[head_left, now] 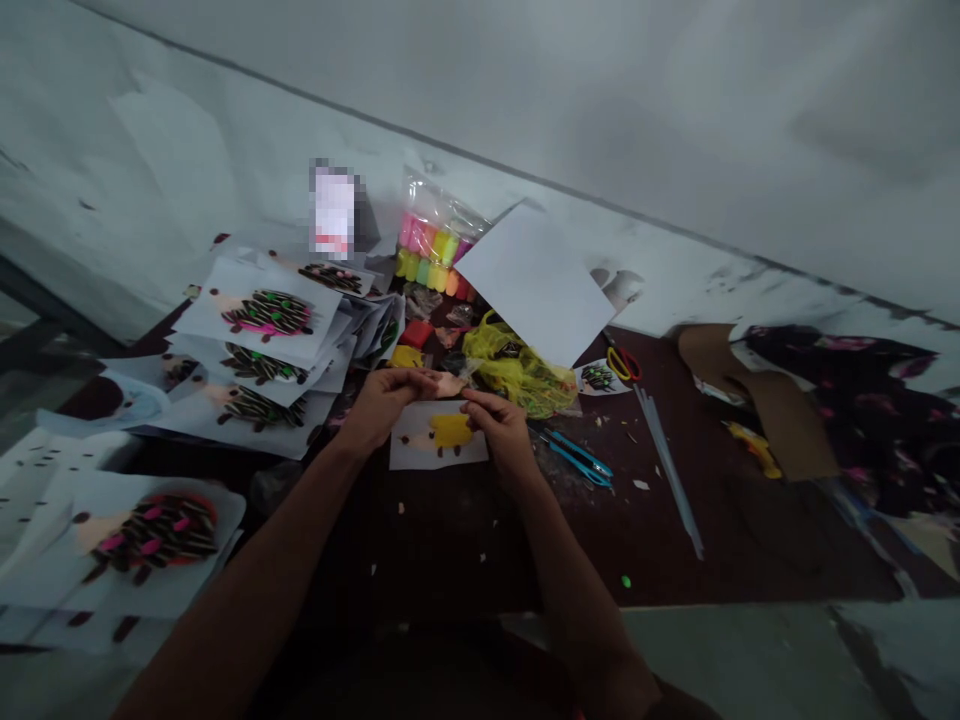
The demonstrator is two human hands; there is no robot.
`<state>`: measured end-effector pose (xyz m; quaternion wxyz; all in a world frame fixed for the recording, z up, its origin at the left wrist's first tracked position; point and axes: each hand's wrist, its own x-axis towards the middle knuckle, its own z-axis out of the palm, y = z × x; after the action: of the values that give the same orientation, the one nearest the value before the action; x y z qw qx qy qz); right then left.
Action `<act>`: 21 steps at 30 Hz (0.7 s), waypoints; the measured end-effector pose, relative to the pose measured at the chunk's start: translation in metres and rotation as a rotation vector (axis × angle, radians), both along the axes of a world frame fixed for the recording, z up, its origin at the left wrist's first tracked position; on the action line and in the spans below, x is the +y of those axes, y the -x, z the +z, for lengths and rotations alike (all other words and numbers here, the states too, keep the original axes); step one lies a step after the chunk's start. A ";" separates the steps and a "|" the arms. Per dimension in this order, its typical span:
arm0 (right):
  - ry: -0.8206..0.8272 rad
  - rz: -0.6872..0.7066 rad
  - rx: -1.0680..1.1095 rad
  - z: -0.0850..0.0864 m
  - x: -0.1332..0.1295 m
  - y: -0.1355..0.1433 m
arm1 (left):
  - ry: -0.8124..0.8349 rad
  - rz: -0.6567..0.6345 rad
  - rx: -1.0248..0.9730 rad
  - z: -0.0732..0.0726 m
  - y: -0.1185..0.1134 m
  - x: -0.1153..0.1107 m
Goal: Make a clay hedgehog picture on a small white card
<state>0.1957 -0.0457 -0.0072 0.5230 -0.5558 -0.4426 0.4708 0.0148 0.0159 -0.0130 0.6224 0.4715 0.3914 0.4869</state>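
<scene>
My left hand (384, 405) and my right hand (501, 428) face each other above a small white card (409, 458). Fingers and thumb are pinched together on each; whatever sits between the fingertips is too small to make out. The card bears a hedgehog figure with a peach head and a yellow clay body (450, 431) with dark feet. Just beyond the fingertips is a peach-coloured lump (450, 384), perhaps clay. A crumpled yellow plastic bag (517, 368) lies behind my right hand.
Stacked hedgehog pictures (274, 312) fill the left side. Behind stand a bag of coloured clay (431, 245) and a white sheet (536, 285). To the right lie a blue cutter (577, 457), scissors (624, 366), glue sticks (670, 470), a yellow tool (754, 450) and cardboard (787, 425).
</scene>
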 end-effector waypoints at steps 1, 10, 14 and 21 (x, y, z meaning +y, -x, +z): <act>-0.004 -0.022 0.001 0.002 0.000 -0.001 | 0.001 0.015 0.002 -0.002 0.000 0.001; -0.034 0.022 -0.046 0.010 -0.002 -0.001 | 0.014 0.114 0.176 0.003 0.005 0.004; -0.038 0.014 -0.026 0.008 -0.002 -0.003 | -0.070 0.131 0.339 0.005 0.009 0.004; -0.027 -0.062 -0.030 0.004 0.002 -0.015 | -0.443 0.220 0.956 -0.002 0.019 0.007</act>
<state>0.2107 -0.0436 -0.0033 0.5383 -0.5690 -0.4394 0.4399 -0.0039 0.0230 -0.0153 0.2056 0.7166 0.5664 0.3511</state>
